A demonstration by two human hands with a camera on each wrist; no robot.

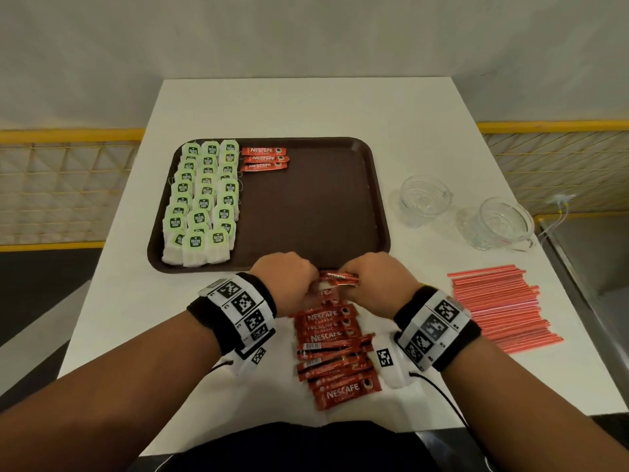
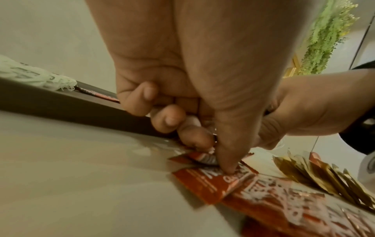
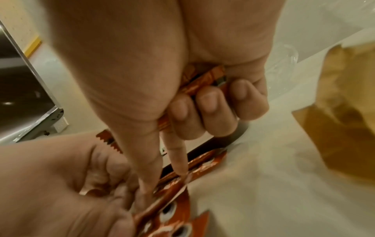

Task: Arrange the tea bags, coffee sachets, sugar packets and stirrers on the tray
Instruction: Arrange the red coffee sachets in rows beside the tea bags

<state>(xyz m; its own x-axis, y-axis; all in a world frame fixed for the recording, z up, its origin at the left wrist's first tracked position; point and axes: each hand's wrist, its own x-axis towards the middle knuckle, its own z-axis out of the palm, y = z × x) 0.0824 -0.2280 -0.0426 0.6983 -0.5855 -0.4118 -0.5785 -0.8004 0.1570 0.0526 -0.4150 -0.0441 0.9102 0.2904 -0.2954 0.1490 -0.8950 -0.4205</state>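
Three red Nescafé coffee sachets (image 1: 263, 159) lie in a short column on the dark brown plastic tray (image 1: 316, 212), just right of the green-tagged white tea bags (image 1: 202, 202) that fill its left side in three neat rows — so the tea looks finished and the coffee barely begun. At lower centre of the head view, the loose pile of red sachets (image 1: 335, 349) sits on the white surface (image 1: 306, 107), just below the tray's near rim. Both hands work there: the right hand (image 1: 372, 279) has its fingers curled round a small bundle of sachets (image 1: 340, 277), and the left hand (image 1: 286, 277) pinches at the pile's top. Thin red stirrers (image 1: 500, 308) wait at right, untouched. Gold packets (image 2: 324, 179) — probably sugar — show only in the left wrist view. Two clear glass cups (image 1: 425, 199) stand beside the tray.
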